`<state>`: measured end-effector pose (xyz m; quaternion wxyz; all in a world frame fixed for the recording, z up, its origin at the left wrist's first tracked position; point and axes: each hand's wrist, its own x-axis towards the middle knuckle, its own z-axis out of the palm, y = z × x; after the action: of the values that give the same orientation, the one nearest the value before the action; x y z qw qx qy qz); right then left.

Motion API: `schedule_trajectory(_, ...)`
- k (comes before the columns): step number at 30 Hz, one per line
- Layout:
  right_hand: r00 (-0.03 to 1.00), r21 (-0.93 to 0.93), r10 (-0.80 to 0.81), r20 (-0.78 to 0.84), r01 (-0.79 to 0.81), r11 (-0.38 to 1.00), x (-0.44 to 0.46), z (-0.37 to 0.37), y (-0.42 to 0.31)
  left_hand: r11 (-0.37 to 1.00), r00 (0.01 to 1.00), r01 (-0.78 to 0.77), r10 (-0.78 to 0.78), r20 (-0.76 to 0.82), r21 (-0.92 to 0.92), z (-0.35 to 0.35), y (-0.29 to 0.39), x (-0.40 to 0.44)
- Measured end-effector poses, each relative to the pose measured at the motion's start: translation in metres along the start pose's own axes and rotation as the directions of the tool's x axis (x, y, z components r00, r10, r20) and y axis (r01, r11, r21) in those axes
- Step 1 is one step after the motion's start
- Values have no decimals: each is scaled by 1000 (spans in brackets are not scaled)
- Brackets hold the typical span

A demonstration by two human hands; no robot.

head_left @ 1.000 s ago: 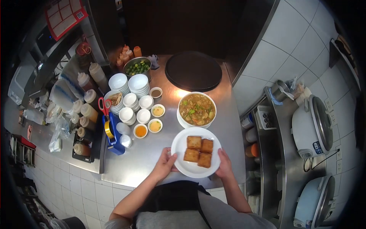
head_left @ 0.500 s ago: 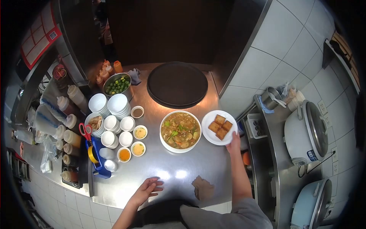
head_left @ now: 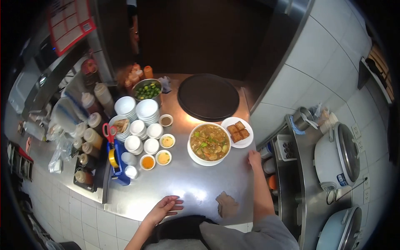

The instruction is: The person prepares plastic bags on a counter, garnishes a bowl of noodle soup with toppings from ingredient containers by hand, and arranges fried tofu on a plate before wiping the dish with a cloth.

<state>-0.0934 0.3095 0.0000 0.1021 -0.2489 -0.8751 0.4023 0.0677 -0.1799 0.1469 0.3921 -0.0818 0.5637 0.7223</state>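
Note:
A large white bowl (head_left: pixel 192 155) of brown soup with green vegetables and pale pieces stands right of centre on the steel counter. Against its upper right side is a white plate (head_left: pixel 246 143) bearing several browned square pieces (head_left: pixel 238 132). My right hand (head_left: pixel 255 160) is just below the plate at the counter's right edge, apart from it, with its fingers curled in and nothing visible in them. Over the counter's front edge, my left hand (head_left: pixel 166 207) is open and holds nothing. A crumpled brown cloth (head_left: pixel 227 205) lies between my hands.
Stacked white bowls (head_left: pixel 147 109), small sauce cups (head_left: pixel 148 162), red scissors (head_left: pixel 109 132) and squeeze bottles (head_left: pixel 92 136) crowd the left. A black round tray (head_left: pixel 208 96) lies at the back beside a pot of green citrus (head_left: pixel 148 90). Rice cookers (head_left: pixel 331 160) stand at right.
The plate of browned pieces has moved up and left, close against the soup bowl. My right hand has let go of it and drawn back. The camera view has shifted left.

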Motion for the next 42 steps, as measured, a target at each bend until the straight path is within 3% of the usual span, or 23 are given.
schedule_trajectory(1, 986, -104, -165, 10, 165, 981, -14, 5, 20, 1000, 1000, -12, 12, 5, -2, -4, -4, -2)
schedule_trajectory(2, 962, -226, -269, 38, 270, 936, -67, -16, -22, 1000, 1000, -27, 27, -4, -11, -9, -11, -6)
schedule_trajectory(3, 960, -211, -176, 219, 223, 952, -98, -21, -23, 999, 999, -33, 33, -11, -13, -14, -17, -10)
schedule_trajectory(4, 932, -109, -174, 319, 219, 970, -138, -26, -37, 999, 999, -40, 39, -31, -22, -19, -23, -14)
schedule_trajectory(6, 844, -108, -202, 497, 291, 951, -199, -25, -57, 998, 996, -51, 49, -75, -33, -29, -32, -29)
schedule_trajectory(8, 855, -205, -262, 448, 383, 901, -237, -1, -46, 999, 997, -28, 26, -72, -22, -40, -43, -44)
schedule_trajectory(11, 785, -149, -217, 581, 365, 919, -267, 18, -103, 998, 996, -56, 55, -65, -16, -58, -53, -76)
schedule_trajectory(14, 715, 56, -374, 591, 426, 903, -279, 37, -159, 995, 992, -90, 86, -89, -39, -80, -66, -115)
schedule_trajectory(17, 741, 311, -404, 536, 272, 911, -301, 58, -218, 990, 981, -122, 110, -157, -72, -111, -83, -165)
schedule_trajectory(20, 786, 136, -526, 324, 512, 848, -325, 94, -257, 975, 959, -169, 129, -253, -144, -144, -113, -226)
schedule_trajectory(23, 694, -208, -669, 266, 719, 663, -352, 153, -249, 951, 901, -253, 166, -401, -175, -185, -157, -283)
schedule_trajectory(26, 731, -498, -436, 525, 679, 539, -421, 195, -264, 957, 795, -254, 123, -594, -142, -227, -213, -337)
schedule_trajectory(29, 607, -154, -551, 573, 740, 655, -455, 253, -255, 933, 706, -315, 107, -700, -174, -246, -258, -380)
schedule_trajectory(31, 374, 26, -472, 799, 762, 647, -509, 260, -306, 943, 689, -300, 111, -716, -142, -261, -282, -395)
schedule_trajectory(32, 218, 235, -585, 781, 765, 599, -522, 283, -311, 964, 692, -251, 110, -713, -94, -270, -292, -394)
schedule_trajectory(33, 176, 242, -489, 855, 698, 674, -551, 283, -350, 978, 697, -202, 108, -709, -49, -279, -296, -393)
schedule_trajectory(35, 45, 383, -590, 806, 720, 579, -583, 306, -399, 988, 727, -151, 96, -680, -22, -297, -289, -390)
schedule_trajectory(37, 19, 467, -696, 718, 729, 501, -600, 327, -453, 988, 736, -152, 113, -667, -1, -312, -273, -383)
schedule_trajectory(40, 138, 433, -757, 639, 748, 502, -596, 376, -514, 975, 711, -219, 177, -681, 26, -340, -240, -389)
schedule_trajectory(42, 289, 153, -707, 645, 858, 490, -598, 400, -551, 967, 689, -252, 197, -698, 25, -367, -232, -392)
